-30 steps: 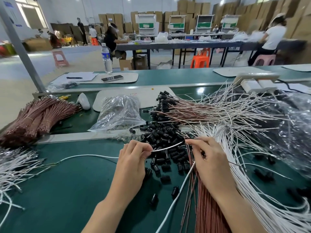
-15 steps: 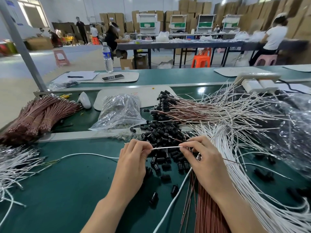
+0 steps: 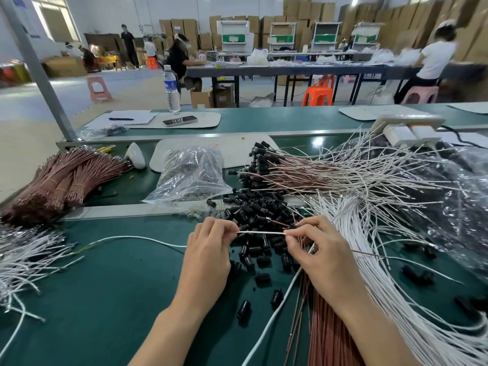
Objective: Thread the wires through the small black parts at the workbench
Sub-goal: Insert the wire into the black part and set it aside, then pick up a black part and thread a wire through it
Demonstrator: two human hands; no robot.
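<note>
A thin white wire [image 3: 261,233] stretches level between my two hands above a heap of small black parts [image 3: 260,215]. My left hand [image 3: 208,257] pinches its left end; the wire's tail trails off to the left over the green bench [image 3: 105,286]. My right hand [image 3: 322,257] pinches the wire's right tip, with a small black part [image 3: 292,226] showing by its fingertips and a brown wire crossing there. More loose black parts lie scattered below the hands.
Red-brown wires [image 3: 327,336] and white wires [image 3: 412,299] fan out under my right forearm. Finished threaded wires [image 3: 330,173] pile behind. A clear bag of parts [image 3: 188,175], brown wire bundles [image 3: 63,180] at left, crinkled plastic [image 3: 464,202] at right.
My right hand has moved up and left to take the white wire's free tip. The wire now runs straight between both hands. My left hand has hardly moved.
</note>
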